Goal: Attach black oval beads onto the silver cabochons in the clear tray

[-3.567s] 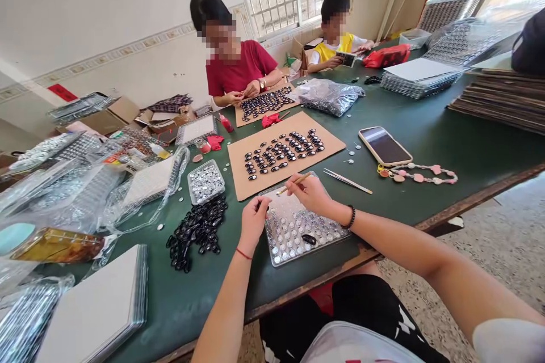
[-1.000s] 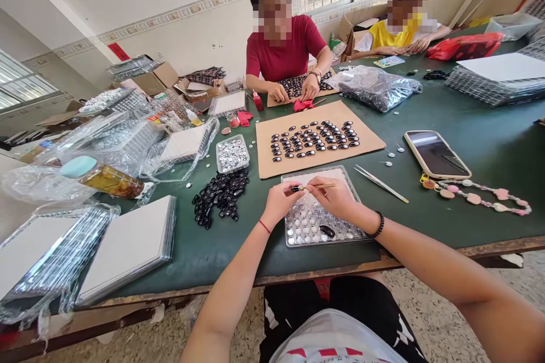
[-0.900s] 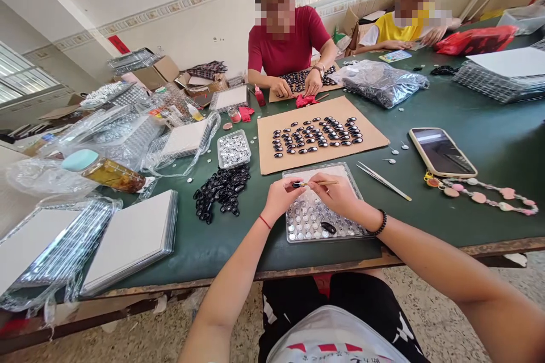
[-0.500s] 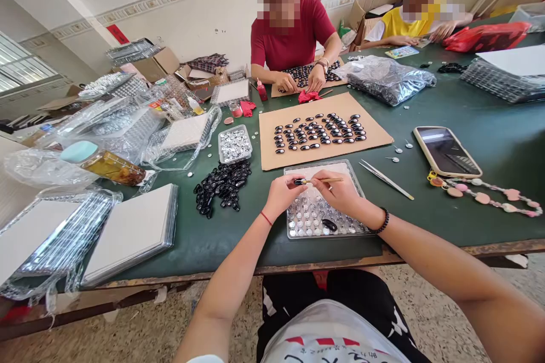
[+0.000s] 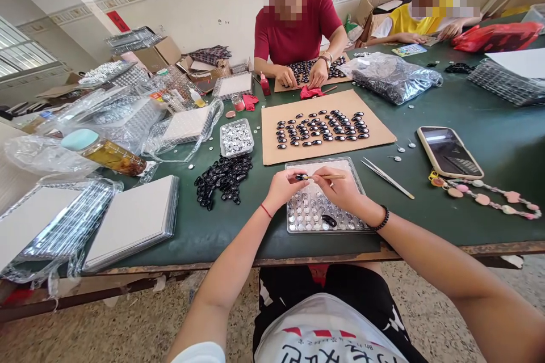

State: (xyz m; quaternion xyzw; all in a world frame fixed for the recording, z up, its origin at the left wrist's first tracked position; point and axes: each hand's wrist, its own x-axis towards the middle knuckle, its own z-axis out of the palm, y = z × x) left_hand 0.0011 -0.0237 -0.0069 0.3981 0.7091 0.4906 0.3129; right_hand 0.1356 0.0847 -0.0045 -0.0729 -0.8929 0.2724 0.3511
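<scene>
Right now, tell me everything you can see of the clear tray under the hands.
The tray is a shallow rectangle of clear plastic lying flat on the green table, near its front edge, just before the cardboard sheet. Rows of small shiny round pieces fill its near part; its far part looks pale and bare. One black oval bead lies among them. The left hand and right hand are over its middle; contact is unclear.

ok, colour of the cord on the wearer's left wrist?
Red: a thin red cord around the left wrist, just behind the left hand. Head view shows it.
</scene>
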